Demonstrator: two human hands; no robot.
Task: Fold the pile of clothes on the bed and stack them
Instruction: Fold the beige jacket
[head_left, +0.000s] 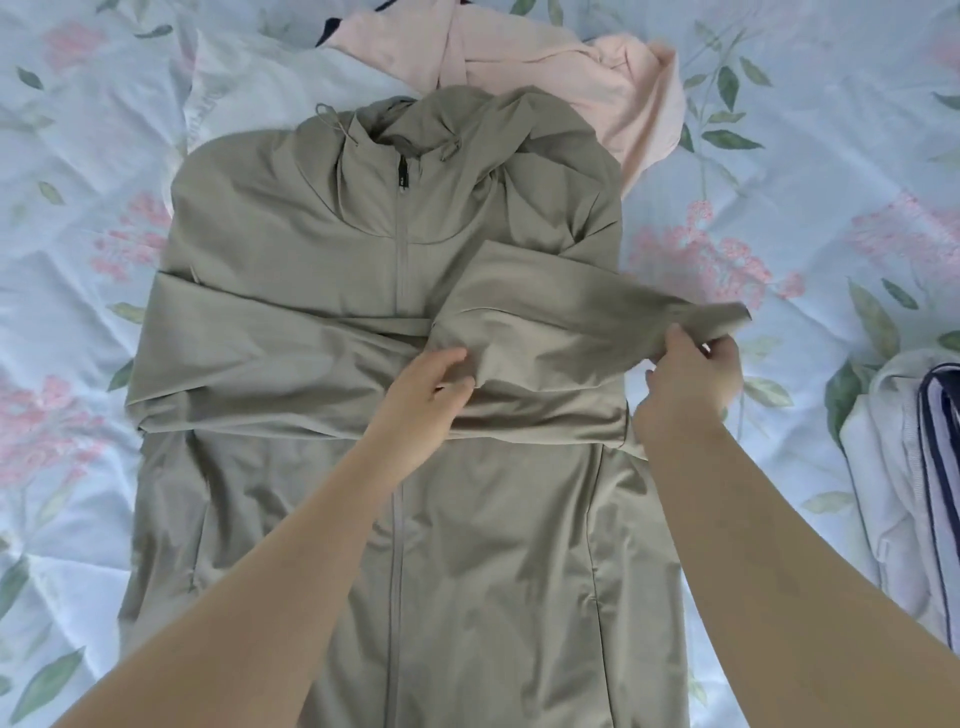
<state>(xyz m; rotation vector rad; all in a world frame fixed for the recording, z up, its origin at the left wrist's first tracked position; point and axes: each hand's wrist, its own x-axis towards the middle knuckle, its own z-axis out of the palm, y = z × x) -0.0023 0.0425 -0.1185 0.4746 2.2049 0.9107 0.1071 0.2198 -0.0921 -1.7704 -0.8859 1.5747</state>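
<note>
Across the chest of the jacket (467, 545) the sleeve (545, 322) lies sideways, my right hand (685, 374) pinching its cuff (727, 316) out right, left hand (426, 395) gripping (I think) its middle.

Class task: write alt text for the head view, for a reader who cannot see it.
Hands fold an olive jacket lying zipped on a floral bedsheet: the left hand grips the sleeve mid-length, the right hand pinches its cuff. A pink garment lies beyond it; white clothes at right.
</note>
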